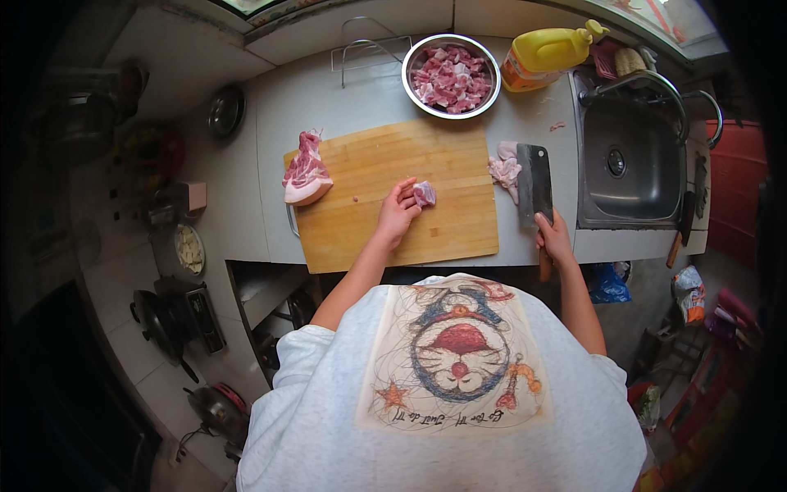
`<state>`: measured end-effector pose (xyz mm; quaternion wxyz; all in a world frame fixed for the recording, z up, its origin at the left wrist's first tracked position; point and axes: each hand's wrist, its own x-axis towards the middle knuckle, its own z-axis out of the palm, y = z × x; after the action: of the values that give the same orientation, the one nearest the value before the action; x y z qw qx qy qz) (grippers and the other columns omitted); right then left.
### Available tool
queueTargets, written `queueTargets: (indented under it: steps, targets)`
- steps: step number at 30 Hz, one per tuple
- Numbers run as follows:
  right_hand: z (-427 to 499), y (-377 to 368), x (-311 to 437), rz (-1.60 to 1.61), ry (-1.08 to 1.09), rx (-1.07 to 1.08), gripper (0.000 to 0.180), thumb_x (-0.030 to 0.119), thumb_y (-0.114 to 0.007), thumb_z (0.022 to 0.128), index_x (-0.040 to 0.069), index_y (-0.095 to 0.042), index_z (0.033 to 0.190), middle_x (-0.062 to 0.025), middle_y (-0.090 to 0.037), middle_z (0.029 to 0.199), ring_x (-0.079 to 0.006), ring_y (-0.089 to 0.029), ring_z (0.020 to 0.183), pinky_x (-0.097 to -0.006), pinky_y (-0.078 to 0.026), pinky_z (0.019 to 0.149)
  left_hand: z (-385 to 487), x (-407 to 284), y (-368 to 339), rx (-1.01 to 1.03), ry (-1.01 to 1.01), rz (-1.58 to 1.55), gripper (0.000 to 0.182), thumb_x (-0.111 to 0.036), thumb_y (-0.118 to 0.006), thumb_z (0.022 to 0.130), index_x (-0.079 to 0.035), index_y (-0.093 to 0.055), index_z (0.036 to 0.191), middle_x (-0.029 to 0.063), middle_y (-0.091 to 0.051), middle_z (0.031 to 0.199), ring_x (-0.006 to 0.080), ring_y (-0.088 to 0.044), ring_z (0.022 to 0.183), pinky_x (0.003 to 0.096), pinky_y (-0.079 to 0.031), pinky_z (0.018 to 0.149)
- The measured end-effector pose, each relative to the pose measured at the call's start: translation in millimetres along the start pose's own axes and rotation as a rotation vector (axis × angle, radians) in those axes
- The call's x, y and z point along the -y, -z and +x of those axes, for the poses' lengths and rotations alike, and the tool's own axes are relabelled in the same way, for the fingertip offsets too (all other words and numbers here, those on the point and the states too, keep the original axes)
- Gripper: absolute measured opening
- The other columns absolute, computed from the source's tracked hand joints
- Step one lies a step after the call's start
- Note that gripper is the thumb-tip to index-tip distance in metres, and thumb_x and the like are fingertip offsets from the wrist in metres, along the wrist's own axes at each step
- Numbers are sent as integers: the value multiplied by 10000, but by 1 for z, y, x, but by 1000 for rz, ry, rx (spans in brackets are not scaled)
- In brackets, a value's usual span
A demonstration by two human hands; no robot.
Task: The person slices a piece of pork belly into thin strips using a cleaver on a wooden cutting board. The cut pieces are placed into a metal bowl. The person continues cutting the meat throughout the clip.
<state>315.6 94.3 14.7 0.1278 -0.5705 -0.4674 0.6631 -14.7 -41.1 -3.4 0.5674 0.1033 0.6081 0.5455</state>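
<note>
My left hand [398,209] rests over the wooden cutting board [369,240], its fingers touching a small chunk of raw meat [424,194]; whether they grip it, I cannot tell. Held by its wooden handle in my right hand [554,237], a cleaver [535,178] lies over the counter to the right of the board. Pale scraps of fat or skin [505,169] are beside its blade, partly under it. A larger piece of raw pork with its rind [307,172] sits at the board's left edge. Behind the board, a steel bowl [497,89] holds many cut meat pieces [452,80].
A yellow pump bottle [544,52] stands right of the bowl, near the steel sink [630,172] and its faucet [667,83]. A wire rack [369,55] is at the back. Another knife [682,227] lies at the sink's right. Far left are a dish of pale pieces [190,249] and a wok [157,326].
</note>
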Motion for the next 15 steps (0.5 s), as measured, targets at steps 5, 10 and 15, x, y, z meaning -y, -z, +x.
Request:
queueTargets:
  steps: [5, 10, 15]
  targets:
    - [-29, 22, -17, -81, 132, -110, 343, 124, -553, 935, 26, -507, 1260, -8, -545, 698, -57, -426, 416, -227, -356, 376, 3, 3, -12, -72, -47, 191, 449, 70, -605, 828, -12, -494, 1255, 105, -600, 1130, 154, -609, 1004, 258, -512, 861]
    - [-46, 4, 12, -130, 243, -109, 356, 112, -562, 932, 6, -497, 1266, -29, -592, 695, -48, -443, 430, -218, -358, 383, 17, 12, -15, -167, -75, 307, 366, 8, -644, 841, 1, -522, 1186, 82, -658, 944, 124, -646, 830, 238, -530, 750]
    - [-52, -30, 30, -214, 278, -4, 342, 86, -579, 915, -25, -514, 1232, -40, -607, 677, -57, -488, 492, -227, -380, 439, -3, -23, -23, -273, -244, 535, 179, 1, -653, 825, -20, -604, 995, 50, -665, 869, 101, -640, 747, 230, -512, 683]
